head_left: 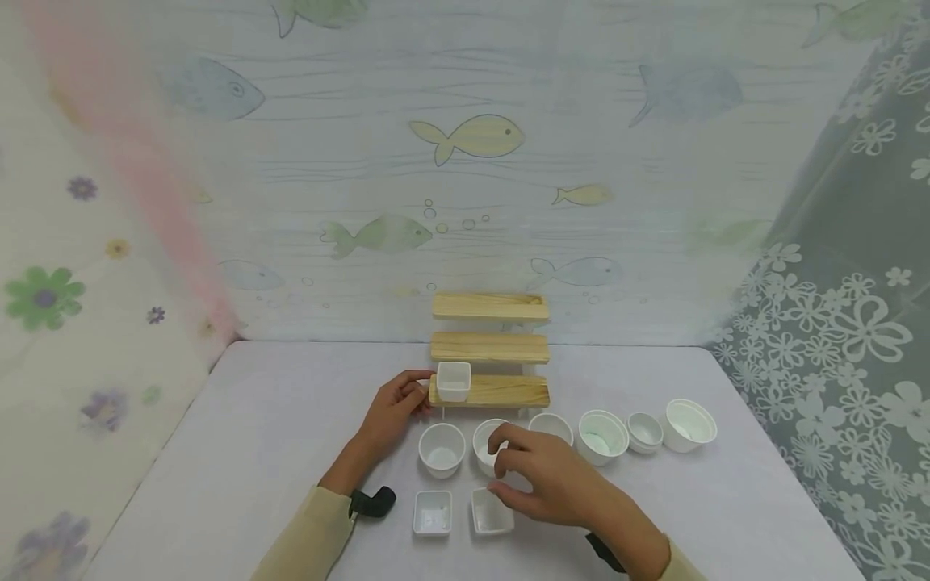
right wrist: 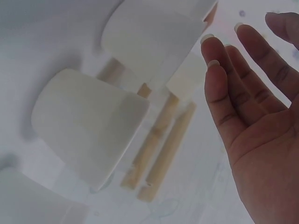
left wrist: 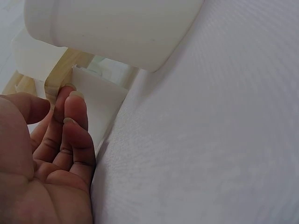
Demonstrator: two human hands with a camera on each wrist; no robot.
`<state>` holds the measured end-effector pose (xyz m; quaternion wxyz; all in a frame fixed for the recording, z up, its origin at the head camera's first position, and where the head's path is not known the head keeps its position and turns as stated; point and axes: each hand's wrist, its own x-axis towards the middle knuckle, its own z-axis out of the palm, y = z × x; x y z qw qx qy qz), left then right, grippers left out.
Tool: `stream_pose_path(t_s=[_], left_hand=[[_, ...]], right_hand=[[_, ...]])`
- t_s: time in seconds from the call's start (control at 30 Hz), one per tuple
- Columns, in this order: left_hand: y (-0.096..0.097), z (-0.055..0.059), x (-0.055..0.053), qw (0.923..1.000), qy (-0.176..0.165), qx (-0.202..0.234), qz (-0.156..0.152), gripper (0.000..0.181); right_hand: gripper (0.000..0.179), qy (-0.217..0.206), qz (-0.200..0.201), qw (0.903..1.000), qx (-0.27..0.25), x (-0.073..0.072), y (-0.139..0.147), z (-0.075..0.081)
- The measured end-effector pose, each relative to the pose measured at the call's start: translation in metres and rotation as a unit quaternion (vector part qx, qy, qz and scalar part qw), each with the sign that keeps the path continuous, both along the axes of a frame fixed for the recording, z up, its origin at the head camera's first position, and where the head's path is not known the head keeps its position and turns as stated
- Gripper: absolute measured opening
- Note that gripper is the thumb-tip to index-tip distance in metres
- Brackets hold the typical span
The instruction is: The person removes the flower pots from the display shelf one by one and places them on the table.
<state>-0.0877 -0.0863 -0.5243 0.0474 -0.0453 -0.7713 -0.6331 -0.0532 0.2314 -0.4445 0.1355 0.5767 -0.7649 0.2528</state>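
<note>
A three-tier display rack (head_left: 490,349) with wooden boards stands at the back middle. A small white square bowl (head_left: 454,381) sits at the left end of its lowest board. My left hand (head_left: 392,411) holds that board's left end, and the fingers (left wrist: 74,112) curl at the wood in the left wrist view. My right hand (head_left: 548,476) hovers over a second square bowl (head_left: 492,516), fingers loosely bent and holding nothing. It partly hides a round white bowl (head_left: 483,444) behind it. In the right wrist view, its fingers (right wrist: 217,84) are apart from the bowls.
Another square bowl (head_left: 432,514) lies at the front left. A row of white round bowls stands before the rack and to its right, from one bowl (head_left: 441,452) to the rightmost bowl (head_left: 689,425). A patterned cloth wall (head_left: 363,161) rises behind the white table (head_left: 276,403).
</note>
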Motion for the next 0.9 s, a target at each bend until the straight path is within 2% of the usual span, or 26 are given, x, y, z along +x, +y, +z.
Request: stream_pose_path(t_s=[0.43,0.73,0.9], left_hand=[[0.001,0.003,0.003,1.0000,0.002,-0.005,-0.003,0.030],[0.003,0.000,0.006,1.0000,0.006,-0.006,-0.003,0.030],[0.004,0.001,0.009,1.0000,0.003,-0.007,0.002,0.030]], right_hand=[[0.016,-0.020,-0.008,0.9996,0.018,-0.003,-0.006,0.009],[0.023,-0.030,-0.030,0.9989,0.020,-0.008,-0.009,0.007],[0.021,-0.031,-0.028,0.9989,0.019,-0.012,-0.009,0.006]])
